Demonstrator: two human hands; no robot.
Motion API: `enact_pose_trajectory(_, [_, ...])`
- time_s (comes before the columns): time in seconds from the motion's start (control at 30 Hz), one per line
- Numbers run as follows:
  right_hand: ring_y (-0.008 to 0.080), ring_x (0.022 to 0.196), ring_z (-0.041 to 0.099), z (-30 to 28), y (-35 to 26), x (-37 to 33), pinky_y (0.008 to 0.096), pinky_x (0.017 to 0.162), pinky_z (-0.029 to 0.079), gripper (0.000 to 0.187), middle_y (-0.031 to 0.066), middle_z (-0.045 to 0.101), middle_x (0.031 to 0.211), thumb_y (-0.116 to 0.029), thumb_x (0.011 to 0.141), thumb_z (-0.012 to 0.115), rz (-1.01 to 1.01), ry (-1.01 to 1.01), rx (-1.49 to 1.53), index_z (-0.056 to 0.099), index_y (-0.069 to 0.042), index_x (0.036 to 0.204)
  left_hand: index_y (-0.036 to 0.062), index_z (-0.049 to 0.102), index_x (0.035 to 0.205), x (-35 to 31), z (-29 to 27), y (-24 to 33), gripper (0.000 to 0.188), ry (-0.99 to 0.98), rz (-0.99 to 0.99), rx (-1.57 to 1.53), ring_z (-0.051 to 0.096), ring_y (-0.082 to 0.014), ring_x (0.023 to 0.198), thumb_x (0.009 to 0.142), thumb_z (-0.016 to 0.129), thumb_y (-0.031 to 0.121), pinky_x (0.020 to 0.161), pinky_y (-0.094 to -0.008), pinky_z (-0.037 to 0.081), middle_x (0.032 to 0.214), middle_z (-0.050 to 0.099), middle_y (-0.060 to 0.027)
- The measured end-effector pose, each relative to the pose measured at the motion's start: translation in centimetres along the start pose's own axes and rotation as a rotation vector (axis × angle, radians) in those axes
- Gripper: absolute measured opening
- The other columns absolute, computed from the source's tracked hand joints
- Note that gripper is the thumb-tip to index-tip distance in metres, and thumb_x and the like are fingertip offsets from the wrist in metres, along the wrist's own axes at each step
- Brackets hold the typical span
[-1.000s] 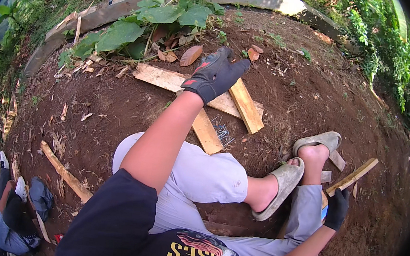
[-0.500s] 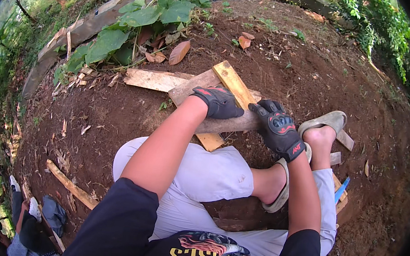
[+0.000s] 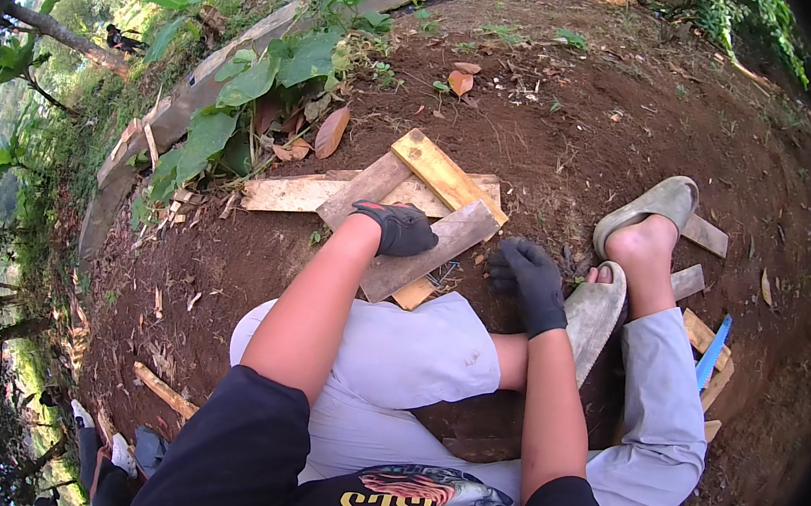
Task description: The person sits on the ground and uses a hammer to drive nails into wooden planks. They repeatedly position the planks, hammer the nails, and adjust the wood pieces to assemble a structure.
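My left hand (image 3: 403,230), in a black glove, has its fingers closed over a grey-brown wooden board (image 3: 467,228) in front of my bent knee. That board slants across the near side of a rough square of boards, its right end on a yellowish board (image 3: 449,171). Another grey-brown board (image 3: 365,189) forms the left side. Right of the board, apart from it, my gloved right hand (image 3: 528,278) is held with curled fingers; what they hold, if anything, is hidden. Several thin dark pieces, apparently nails (image 3: 443,275), lie on the soil between board and knee.
A long pale board (image 3: 283,193) lies beneath the square. My sandaled feet (image 3: 652,215) are at the right, near wood offcuts (image 3: 704,235) and a blue saw-like tool (image 3: 712,352). Broad-leaved plants (image 3: 245,88) and a low curb (image 3: 239,48) stand beyond. Another person's legs (image 3: 108,454) show lower left.
My right hand has let go of the board's right end and drawn back toward me. My left hand still holds the board, which now slants more. The view has shifted, and my foot shows more.
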State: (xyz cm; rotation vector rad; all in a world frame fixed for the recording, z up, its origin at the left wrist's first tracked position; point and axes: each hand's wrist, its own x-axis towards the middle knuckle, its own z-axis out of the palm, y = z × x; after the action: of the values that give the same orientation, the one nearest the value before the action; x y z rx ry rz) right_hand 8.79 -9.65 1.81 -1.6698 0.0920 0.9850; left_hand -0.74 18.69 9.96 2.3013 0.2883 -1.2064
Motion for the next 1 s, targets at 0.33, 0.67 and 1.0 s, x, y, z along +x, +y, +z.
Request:
enact_pose_trajectory(0.33, [0.0158,0.076,0.075,3.1,-3.3,-0.4,0.0295,0.065,0.059,0.058,0.0126,0.078,0.099,-0.026,0.102,0.076,-0.022,0.002,-0.107,0.057,0.005,0.148,0.001,0.061,0.147,0.7,-0.1,2.1,0.065,-0.019,0.006,-0.013,0.065,-0.0354,0.135,0.109,0.041,0.05,0.115,-0.0465,0.048,0.147,0.065,-0.0222])
enact_pose_trajectory(0.67, [0.0158,0.074,0.073,2.4,-3.5,0.4,0.0299,0.066,0.058,0.038,0.0095,0.077,0.093,-0.037,0.107,0.07,-0.045,0.14,0.226,0.069,-0.001,0.121,0.0018,0.066,0.137,-1.2,-0.8,1.5,0.064,-0.028,0.169,-1.263,0.058,-0.0085,0.055,0.104,0.064,0.057,0.044,-0.0216,0.042,0.079,0.064,-0.0014])
enact_pose_trajectory(1.0, [0.0167,0.073,0.074,2.5,-3.8,0.3,0.0306,0.066,0.059,0.035,0.0112,0.078,0.094,-0.034,0.107,0.068,-0.085,0.128,0.171,0.071,0.001,0.111,-0.0045,0.061,0.143,-1.1,-0.6,1.8,0.071,-0.139,0.413,-1.509,0.072,-0.0197,0.082,0.102,0.066,0.054,0.072,-0.0329,0.06,0.104,0.073,-0.0147])
